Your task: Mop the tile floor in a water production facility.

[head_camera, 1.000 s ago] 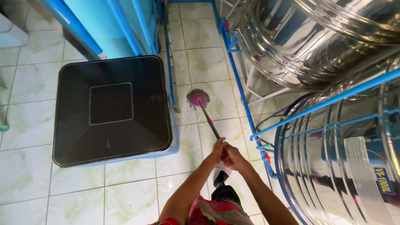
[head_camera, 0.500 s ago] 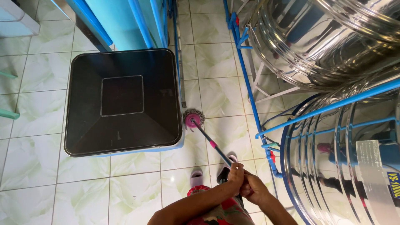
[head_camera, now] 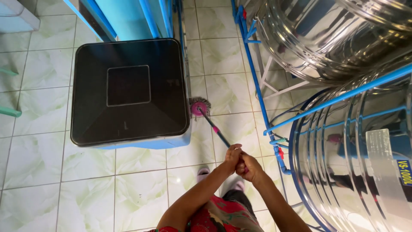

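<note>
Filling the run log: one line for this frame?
left hand: grips mop handle | right hand: grips handle | mop: on floor beside black box

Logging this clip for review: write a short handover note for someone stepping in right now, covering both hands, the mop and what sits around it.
Left hand and right hand are both shut on the mop handle, close together at its near end.
The mop head, pink with grey strands, rests on the tiled floor, at the right edge of the black square-topped machine.
Steel tanks in blue pipework stand to the right.
Which tiles are already mopped cannot be told; the floor shows no clear wet marks.
</note>
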